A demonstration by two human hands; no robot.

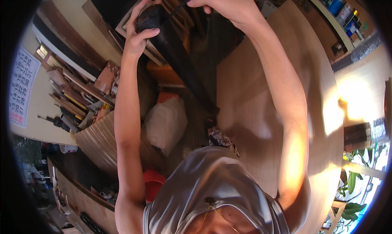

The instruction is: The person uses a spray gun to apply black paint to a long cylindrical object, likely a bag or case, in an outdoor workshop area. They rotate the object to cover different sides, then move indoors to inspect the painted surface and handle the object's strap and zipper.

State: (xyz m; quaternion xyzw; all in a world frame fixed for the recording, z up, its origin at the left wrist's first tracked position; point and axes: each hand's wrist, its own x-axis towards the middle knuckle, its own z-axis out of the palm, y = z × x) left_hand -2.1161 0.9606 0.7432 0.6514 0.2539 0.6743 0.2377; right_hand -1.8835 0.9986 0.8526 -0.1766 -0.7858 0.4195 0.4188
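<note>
My left hand (139,38) grips the top end of a long black tubular object (181,66), possibly a case, with fingers and thumb wrapped round it. The object slants down away from that hand to its narrow lower end near the middle of the view, beside the wooden panel's edge. My right hand (224,5), higher and to the right, pinches a thin black strap (179,8) that runs toward the top of the object. Both arms are raised.
A large curved wooden panel or tabletop (249,160) fills the right side. Wood offcuts (81,87) lean along the left wall. A white sack (163,124) and red bucket (153,185) are low down. A shelf (322,13) holds cans, and plants (353,185) show at lower right.
</note>
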